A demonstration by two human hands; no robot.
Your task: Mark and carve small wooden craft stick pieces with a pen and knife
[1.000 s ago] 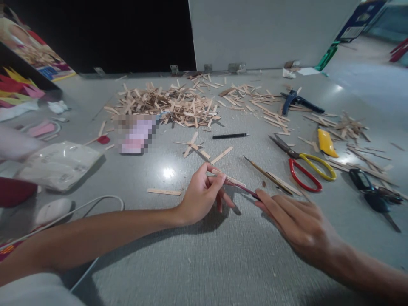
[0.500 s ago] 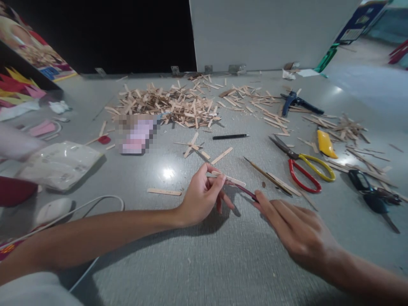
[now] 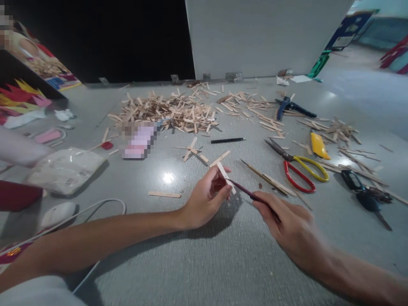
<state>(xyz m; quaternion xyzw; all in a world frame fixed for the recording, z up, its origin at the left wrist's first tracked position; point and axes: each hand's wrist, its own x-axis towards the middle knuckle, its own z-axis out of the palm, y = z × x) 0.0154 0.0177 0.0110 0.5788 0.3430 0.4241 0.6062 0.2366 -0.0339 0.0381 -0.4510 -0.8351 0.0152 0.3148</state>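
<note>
Near the middle, my left hand (image 3: 205,196) pinches a short flat wooden stick (image 3: 226,178), tilted up between thumb and fingers. My right hand (image 3: 282,225) is closed round a thin dark tool (image 3: 244,190), whose tip meets the stick. Beyond my left hand are a small joined cluster of sticks (image 3: 192,150), a loose stick (image 3: 220,159) and a black pen (image 3: 228,140). A single stick (image 3: 164,194) lies left of my left hand. A slender brown pointed tool (image 3: 263,176) rests beyond my right hand.
A big heap of wooden sticks (image 3: 172,111) lies at the back. To the right are red-and-yellow-handled scissors (image 3: 298,168), blue cutters (image 3: 293,107), a yellow object (image 3: 319,145) and keys (image 3: 366,199). At left sit a plastic packet (image 3: 68,170), a white mouse (image 3: 59,213) and its cable.
The stick in my left hand has turned from nearly flat to steeply slanted, and the fingers have curled in. The dark tool's tip now touches its near part. The view has shifted slightly.
</note>
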